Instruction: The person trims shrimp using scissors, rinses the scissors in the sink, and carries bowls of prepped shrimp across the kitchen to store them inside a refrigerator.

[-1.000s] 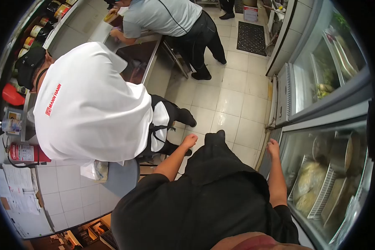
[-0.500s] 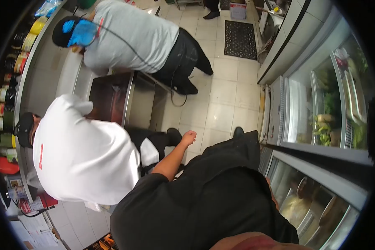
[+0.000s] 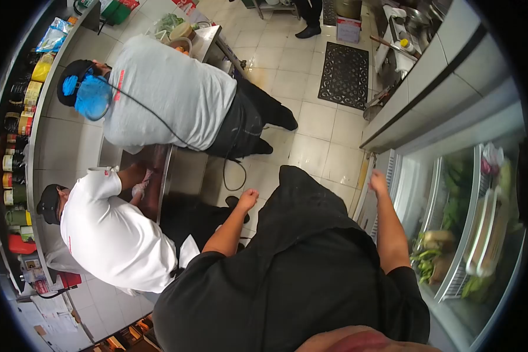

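My left hand [image 3: 250,200] hangs in front of me on the left, over the tiled floor, its fingers curled and no object showing in them. Nearest to it is the co-worker in the white shirt [image 3: 126,234], who bends over a metal sink on the left. Out to the right, my right hand [image 3: 378,181] is also curled, with nothing visible in it. It is beside the grey side of a glass-door fridge [image 3: 386,170]. Behind the glass are green vegetables [image 3: 431,258] and white trays [image 3: 488,234].
Another person in a grey shirt [image 3: 170,94] stands farther ahead at the counter. A black floor mat [image 3: 344,75] lies on the tiles [image 3: 311,141]. Jars [image 3: 32,94] line a shelf at the left, and pots [image 3: 413,17] stand at the far right.
I have moved forward past the first fridge door. My right hand has come into view at the right. The white-shirted person now appears lower, with an arm over the sink.
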{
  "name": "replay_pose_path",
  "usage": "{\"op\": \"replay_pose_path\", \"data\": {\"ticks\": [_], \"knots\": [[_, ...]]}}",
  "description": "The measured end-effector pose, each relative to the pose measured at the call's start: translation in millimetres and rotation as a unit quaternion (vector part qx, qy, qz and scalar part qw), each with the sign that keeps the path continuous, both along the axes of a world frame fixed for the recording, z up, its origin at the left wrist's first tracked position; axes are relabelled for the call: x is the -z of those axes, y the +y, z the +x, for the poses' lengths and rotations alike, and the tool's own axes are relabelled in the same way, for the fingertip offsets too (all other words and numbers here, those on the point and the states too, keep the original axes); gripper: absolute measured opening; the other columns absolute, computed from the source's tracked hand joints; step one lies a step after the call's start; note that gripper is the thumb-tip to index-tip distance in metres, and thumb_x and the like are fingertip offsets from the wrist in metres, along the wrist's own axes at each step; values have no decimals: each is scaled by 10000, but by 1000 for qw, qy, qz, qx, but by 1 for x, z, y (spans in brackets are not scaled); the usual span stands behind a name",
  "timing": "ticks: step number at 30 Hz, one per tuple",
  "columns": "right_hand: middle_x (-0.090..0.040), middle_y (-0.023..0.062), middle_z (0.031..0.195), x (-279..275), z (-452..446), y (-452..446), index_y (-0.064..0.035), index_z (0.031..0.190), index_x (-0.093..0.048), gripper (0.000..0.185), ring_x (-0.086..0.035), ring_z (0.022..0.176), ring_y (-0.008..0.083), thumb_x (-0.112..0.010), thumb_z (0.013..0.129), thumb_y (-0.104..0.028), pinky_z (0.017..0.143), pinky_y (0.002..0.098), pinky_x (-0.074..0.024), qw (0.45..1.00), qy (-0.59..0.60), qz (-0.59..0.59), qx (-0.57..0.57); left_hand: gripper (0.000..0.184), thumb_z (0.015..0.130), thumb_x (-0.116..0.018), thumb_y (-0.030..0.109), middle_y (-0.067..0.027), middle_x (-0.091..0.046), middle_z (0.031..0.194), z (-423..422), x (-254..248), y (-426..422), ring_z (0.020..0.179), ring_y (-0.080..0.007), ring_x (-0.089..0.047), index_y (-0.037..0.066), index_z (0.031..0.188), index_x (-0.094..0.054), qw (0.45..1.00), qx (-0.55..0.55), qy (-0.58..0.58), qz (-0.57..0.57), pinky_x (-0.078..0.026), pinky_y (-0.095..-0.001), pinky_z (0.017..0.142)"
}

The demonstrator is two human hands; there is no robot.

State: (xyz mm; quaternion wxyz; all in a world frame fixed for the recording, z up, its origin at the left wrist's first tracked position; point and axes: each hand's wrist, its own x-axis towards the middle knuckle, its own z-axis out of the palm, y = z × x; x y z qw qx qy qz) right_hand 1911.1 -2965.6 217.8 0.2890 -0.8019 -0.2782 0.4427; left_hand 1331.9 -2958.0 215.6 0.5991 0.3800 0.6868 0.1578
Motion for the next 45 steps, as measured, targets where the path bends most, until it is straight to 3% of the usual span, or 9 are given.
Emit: {"op": "replay_pose_path", "data": {"ticks": [6, 11, 12, 14, 15, 18, 21, 34, 45], "knots": [[-626, 97, 747, -12, -29, 190, -3, 1217, -589, 428, -568, 533, 168, -508, 803, -74, 487, 318, -462, 994, 58, 84, -46, 157, 888, -546, 212, -5, -553, 680, 18, 19, 51, 588, -127, -518, 66, 856, -593, 997, -12, 29, -75, -445, -297, 551], [-614, 96, 670, -3, -19, 214, 21, 1161, -613, 396, -583, 518, 190, -517, 789, -76, 494, 324, -472, 975, -42, -42, -216, 137, 866, -545, 190, 18, -503, 634, 24, 34, 85, 536, -129, -498, 88, 776, -562, 983, -139, -11, -120, -406, -310, 466], [-618, 101, 676, -1, -10, 215, 22, 1141, -622, 382, -588, 520, 194, -516, 786, -73, 480, 327, -466, 973, -34, -89, -212, 121, 853, -539, 171, 22, -494, 634, 9, 64, 89, 518, -126, -493, 107, 752, -554, 980, -118, -91, -134, -374, -300, 429], [-617, 103, 676, 6, 9, 224, 18, 1092, -639, 338, -586, 518, 198, -509, 791, -67, 447, 335, -447, 975, -17, -141, -168, 134, 872, -508, 233, -12, -532, 695, -5, 110, 99, 550, -158, -516, 115, 834, -559, 991, -10, -77, -108, -389, -321, 452], [-612, 101, 668, 10, 16, 224, 12, 1064, -646, 310, -580, 514, 197, -504, 800, -64, 429, 342, -434, 980, -6, -151, -129, 250, 913, -472, 335, -38, -566, 749, 12, 74, 108, 585, -191, -537, 105, 927, -567, 984, -67, 0, -165, -422, -353, 479], [-596, 89, 663, 24, 34, 236, -1, 1035, -638, 268, -560, 494, 191, -490, 817, -50, 397, 345, -404, 986, 41, -135, -94, 280, 916, -458, 352, -32, -579, 809, 15, 71, 118, 688, -193, -564, 101, 944, -579, 974, -67, -22, -216, -458, -342, 604], [-581, 80, 668, 16, 30, 282, 2, 1084, -616, 300, -527, 472, 184, -483, 817, -25, 386, 332, -378, 981, 66, -157, -92, 358, 935, -424, 357, -108, -593, 1143, 12, 93, 121, 989, -230, -568, 97, 1120, -586, 964, -3, -89, -251, -454, -382, 866], [-650, 115, 854, -27, 12, 507, -29, 1229, -572, 395, -625, 594, 207, -517, 841, -72, 483, 344, -496, 963, -12, -113, -243, 269, 907, -482, 336, -54, -562, 938, 96, 4, 122, 785, -186, -541, 109, 1020, -573, 961, -216, -42, -168, -415, -348, 655], [-612, 111, 775, 22, 23, 497, -47, 1194, -576, 420, -605, 553, 223, -486, 784, -41, 461, 355, -474, 928, 8, -213, -306, 208, 883, -532, 318, -8, -536, 765, 145, -37, 100, 614, -148, -518, 119, 935, -563, 930, -339, -20, -138, -381, -320, 477]]}}
